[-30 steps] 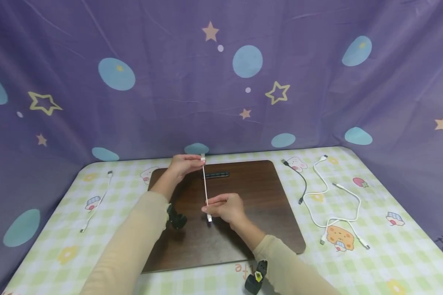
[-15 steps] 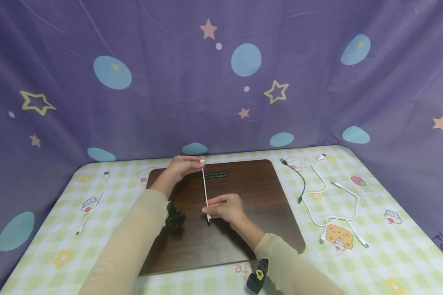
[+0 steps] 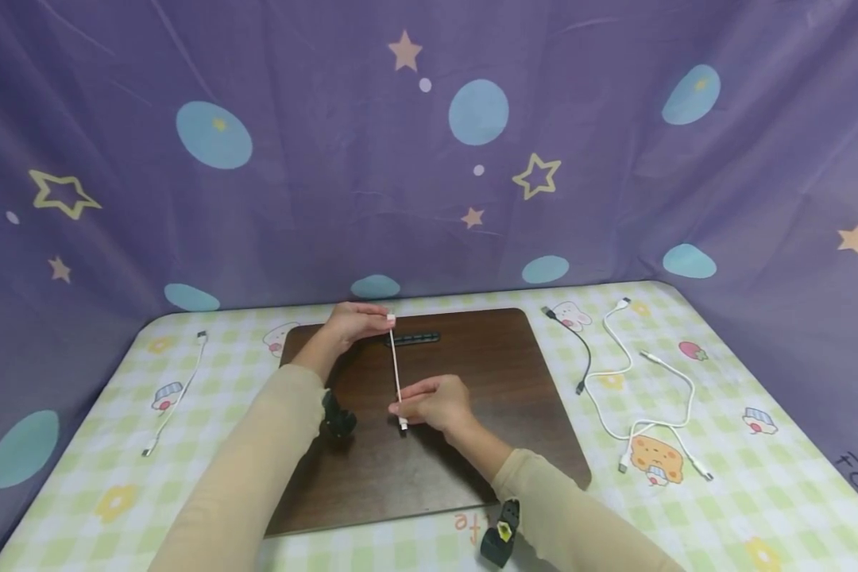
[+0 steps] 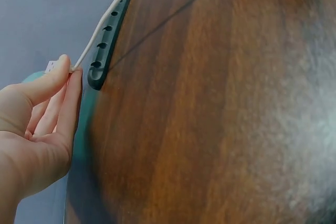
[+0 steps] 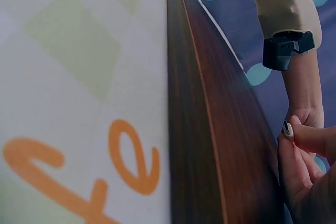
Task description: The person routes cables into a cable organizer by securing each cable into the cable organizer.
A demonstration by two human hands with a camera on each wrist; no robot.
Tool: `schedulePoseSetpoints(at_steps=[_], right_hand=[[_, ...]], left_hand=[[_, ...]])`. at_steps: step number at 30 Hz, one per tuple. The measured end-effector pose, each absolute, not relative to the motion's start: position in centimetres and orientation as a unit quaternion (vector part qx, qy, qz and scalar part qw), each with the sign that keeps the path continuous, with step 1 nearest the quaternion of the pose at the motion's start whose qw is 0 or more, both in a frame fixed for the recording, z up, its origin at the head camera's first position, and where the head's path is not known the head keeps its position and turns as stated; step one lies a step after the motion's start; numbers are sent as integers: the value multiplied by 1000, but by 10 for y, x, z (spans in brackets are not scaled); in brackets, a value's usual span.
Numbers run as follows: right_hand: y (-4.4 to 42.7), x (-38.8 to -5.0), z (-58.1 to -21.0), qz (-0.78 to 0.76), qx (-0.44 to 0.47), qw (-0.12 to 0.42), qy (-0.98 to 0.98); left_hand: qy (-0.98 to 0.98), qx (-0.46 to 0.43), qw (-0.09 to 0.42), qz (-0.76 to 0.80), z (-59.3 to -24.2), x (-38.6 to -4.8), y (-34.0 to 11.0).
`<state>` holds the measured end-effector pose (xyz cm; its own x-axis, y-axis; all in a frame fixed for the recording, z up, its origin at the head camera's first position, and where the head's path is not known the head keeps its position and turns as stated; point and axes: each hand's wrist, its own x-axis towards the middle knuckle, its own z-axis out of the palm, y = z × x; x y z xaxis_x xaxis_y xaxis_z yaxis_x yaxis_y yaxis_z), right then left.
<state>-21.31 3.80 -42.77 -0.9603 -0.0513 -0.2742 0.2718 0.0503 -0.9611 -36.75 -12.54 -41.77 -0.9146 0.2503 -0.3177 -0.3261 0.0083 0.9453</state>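
Observation:
A short white USB cable [image 3: 396,359] is stretched nearly straight between my two hands, above a dark brown wooden board [image 3: 486,461]. My left hand [image 3: 357,322] pinches its far end just behind the plug, thumb against fingers. The right hand [image 3: 438,403] pinches the near end, and a plug [image 5: 287,129] pokes out past the fingertips in the right wrist view. Close to the left hand, a dark cable holder [image 4: 107,43] with a row of slots lies along the board's far edge. In the left wrist view the cable [image 4: 97,32] runs beside that holder.
To the right on the checked tablecloth [image 3: 729,397] lie a short black cable [image 3: 579,340] and white cables [image 3: 693,389] that cross each other. Another white cable [image 3: 180,397] lies at the left. A purple curtain [image 3: 314,222] hangs behind the table.
The left hand has come down slightly with the cable's far end. The right hand keeps its grip almost in place. The head view has shifted a little.

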Motion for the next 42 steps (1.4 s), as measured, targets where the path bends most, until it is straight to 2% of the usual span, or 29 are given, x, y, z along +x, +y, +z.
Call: schedulePoseSetpoints(at_steps=[13, 26, 42], right_hand=[[34, -217, -427, -655, 77, 89, 746], [39, -216, -425, -634, 82, 85, 764], [34, -212, -427, -610, 72, 83, 785]], left_hand=[[803, -1, 113, 585, -419, -366, -125], [816, -1, 104, 569, -417, -366, -119], [830, -25, 117, 545, -415, -362, -116]])
